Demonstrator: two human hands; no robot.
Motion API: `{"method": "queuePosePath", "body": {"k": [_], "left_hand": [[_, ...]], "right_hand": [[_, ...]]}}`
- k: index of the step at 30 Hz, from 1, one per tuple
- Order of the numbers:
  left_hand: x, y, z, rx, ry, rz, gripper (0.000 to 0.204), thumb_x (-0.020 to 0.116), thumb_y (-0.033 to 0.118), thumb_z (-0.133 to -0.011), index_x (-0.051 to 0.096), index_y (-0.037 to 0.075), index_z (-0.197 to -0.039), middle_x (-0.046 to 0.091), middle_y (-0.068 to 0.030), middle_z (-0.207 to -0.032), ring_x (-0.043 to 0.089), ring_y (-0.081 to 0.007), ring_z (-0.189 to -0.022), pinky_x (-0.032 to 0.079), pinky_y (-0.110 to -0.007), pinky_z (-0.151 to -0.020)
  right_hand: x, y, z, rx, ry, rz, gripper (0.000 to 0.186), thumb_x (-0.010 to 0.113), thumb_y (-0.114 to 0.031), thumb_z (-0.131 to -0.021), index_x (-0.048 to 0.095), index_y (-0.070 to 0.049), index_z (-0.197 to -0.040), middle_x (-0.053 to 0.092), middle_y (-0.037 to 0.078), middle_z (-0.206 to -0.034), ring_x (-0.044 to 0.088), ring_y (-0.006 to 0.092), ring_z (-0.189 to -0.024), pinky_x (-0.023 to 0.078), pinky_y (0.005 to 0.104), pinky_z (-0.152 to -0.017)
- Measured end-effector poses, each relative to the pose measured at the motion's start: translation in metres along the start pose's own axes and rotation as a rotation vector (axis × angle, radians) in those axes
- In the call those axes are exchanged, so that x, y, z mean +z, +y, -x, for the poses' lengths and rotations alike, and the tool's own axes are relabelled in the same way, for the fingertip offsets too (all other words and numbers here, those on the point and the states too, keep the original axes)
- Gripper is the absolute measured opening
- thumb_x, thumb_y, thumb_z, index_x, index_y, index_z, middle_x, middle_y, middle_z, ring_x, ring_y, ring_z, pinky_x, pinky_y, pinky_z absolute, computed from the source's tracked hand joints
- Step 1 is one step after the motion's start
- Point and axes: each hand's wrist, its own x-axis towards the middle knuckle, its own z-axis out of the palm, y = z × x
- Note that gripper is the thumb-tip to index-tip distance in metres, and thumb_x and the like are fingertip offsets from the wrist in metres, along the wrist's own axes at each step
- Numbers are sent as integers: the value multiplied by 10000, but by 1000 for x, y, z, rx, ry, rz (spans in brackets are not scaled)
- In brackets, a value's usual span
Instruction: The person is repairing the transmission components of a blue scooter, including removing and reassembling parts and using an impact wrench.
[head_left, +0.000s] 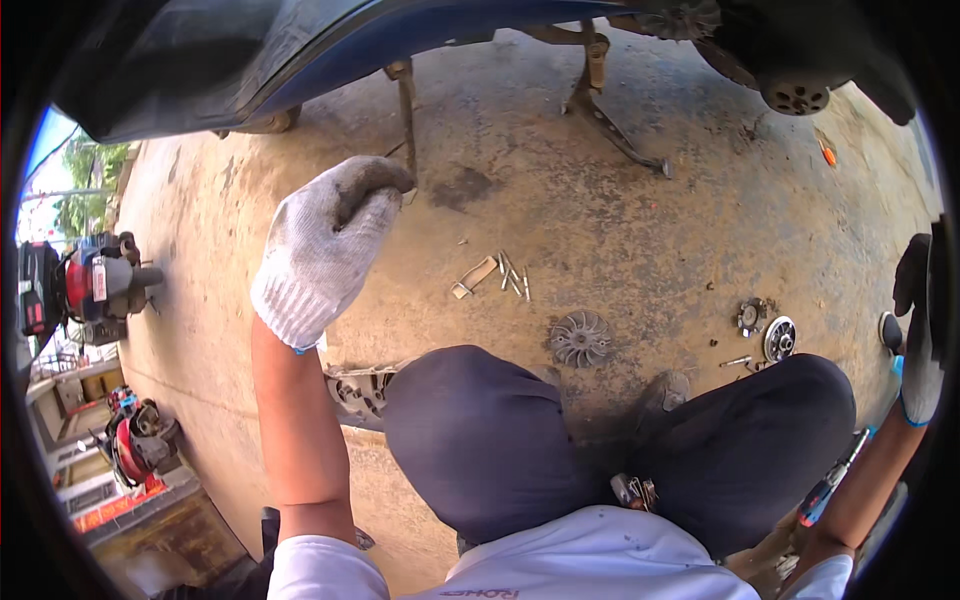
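Note:
My left hand (335, 240), in a dirty white knit glove, is raised over the floor in front of the scooter (340, 60). Its thumb and fingers are pressed together, and a thin dark line shows at the fingertips; what they pinch is too small to make out. My right hand (918, 360), gloved too with blackened fingers, is out at the far right rim, where the dark edge cuts it off and hides any grip. Between them on the floor lie a finned metal fan wheel (580, 340), several silver pins (514, 276) and a flat tan strip (474, 278).
The scooter's stand (615, 130) reaches down to the concrete. Right of my knees lie a round metal pulley (779, 338) and a small toothed part (750, 316). A blue-and-red-handled tool (835, 480) is beside my right forearm. Parked motorbikes (90, 285) stand far left.

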Motion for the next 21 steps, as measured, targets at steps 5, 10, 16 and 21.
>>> {"method": "queuePosePath", "body": {"k": [5,10,16,21], "left_hand": [[-43,-96,129,-439,358,45,251,613,167,-1054,730,-45,-1120,711,-55,-918,622,-131,-837,516,-301,-803],[14,-280,308,-846,847,169,236,622,220,-1070,744,28,-1131,694,-27,-861,623,-115,-754,514,-284,-686],[157,-350,375,-1338,872,1108,580,624,480,-1038,558,64,-1438,668,-173,-1291,694,-330,-982,589,-506,-831],[177,-380,363,-934,865,1440,402,533,368,-1072,633,83,-1338,712,-123,-1256,676,-328,-1129,540,-518,-973]], "right_hand": [[55,-31,-14,-392,-913,475,486,682,-296,-1026,631,64,-1350,697,185,-1164,698,244,-1006,575,356,-921],[139,-1,34,-916,-1099,789,427,734,-306,-874,713,2,-1168,691,153,-1145,682,299,-969,548,410,-847],[133,23,35,-905,-1319,942,423,818,-208,-734,741,-42,-1116,743,155,-1037,701,395,-993,545,477,-887],[143,21,45,-855,-1303,1033,363,791,-233,-789,746,-66,-1109,731,153,-1018,693,381,-985,549,469,-878]]}}
